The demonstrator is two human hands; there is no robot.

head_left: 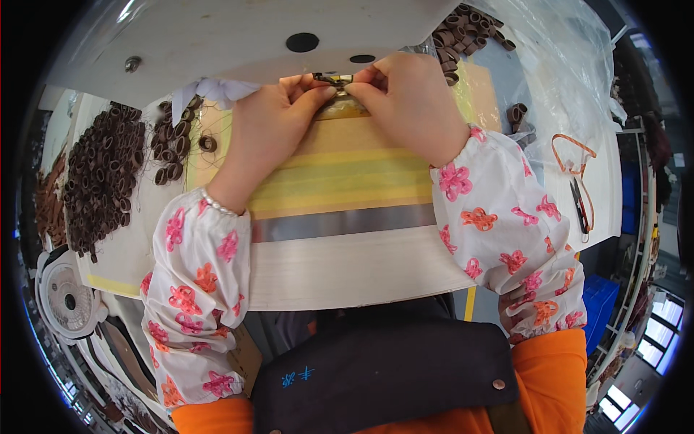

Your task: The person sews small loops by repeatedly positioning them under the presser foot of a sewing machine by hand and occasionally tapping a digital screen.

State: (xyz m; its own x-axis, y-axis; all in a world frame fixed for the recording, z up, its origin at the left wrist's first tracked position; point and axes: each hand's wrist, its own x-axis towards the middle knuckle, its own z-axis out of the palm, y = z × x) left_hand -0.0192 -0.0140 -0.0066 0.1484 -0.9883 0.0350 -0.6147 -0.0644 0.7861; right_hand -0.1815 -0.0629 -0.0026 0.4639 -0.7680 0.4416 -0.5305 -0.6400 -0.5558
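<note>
The white head of a sewing machine (217, 43) spans the top of the view. Under its lower edge, my left hand (278, 119) and my right hand (405, 98) meet at the metal presser foot (334, 81), one on each side. Thumb and forefinger are pinched together on both hands. What lies between the fingertips is too small and too covered to make out. Below the hands, the machine bed (347, 137) is covered with tan and yellow tape, and a grey metal strip (340, 221) runs along its near side.
Many brown loops (105, 170) lie massed on the left of the table, with a smaller threaded cluster (172, 148) beside them. More brown loops (466, 36) sit at the back right near clear plastic sheeting (557, 65). Thread snips (580, 206) on an orange cord rest at the right edge.
</note>
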